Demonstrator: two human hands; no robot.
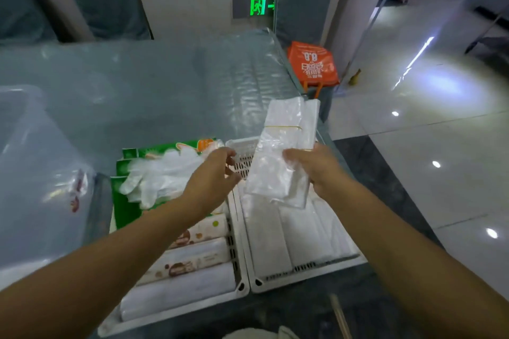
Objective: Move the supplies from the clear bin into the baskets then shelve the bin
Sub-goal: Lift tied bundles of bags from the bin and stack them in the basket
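While right hand [316, 166] fingers grip the bag bundle [281, 151], left hand [213, 173] fingers hover half-curled.

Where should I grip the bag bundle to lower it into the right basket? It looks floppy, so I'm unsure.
Grip the bag bundle near its lower end, from the right, as the right hand does now. The rubber band cinches the upper part, so the stack stays together, and the long flat shape can lay down lengthwise in the right basket. The left hand is free to steady it.
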